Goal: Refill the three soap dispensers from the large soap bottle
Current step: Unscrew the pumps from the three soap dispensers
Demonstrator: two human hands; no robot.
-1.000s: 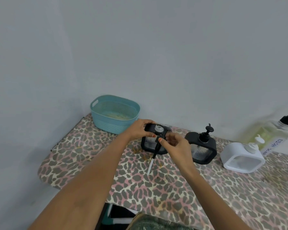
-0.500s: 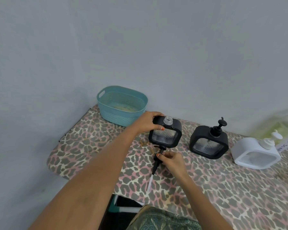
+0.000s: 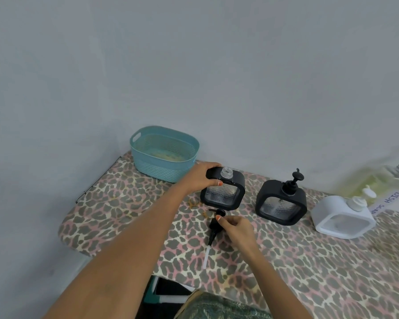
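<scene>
Three dispensers are lined along the table (image 3: 309, 272). The open-necked black dispenser (image 3: 224, 194) is gripped at its top by the left hand (image 3: 200, 178). Its pump (image 3: 213, 229), laid with the tube toward the person, is pinched by the right hand (image 3: 236, 226). The large soap bottle (image 3: 378, 180) is seen far right, past the capped black dispenser (image 3: 281, 203) and white dispenser (image 3: 343, 217), nearer the right hand.
</scene>
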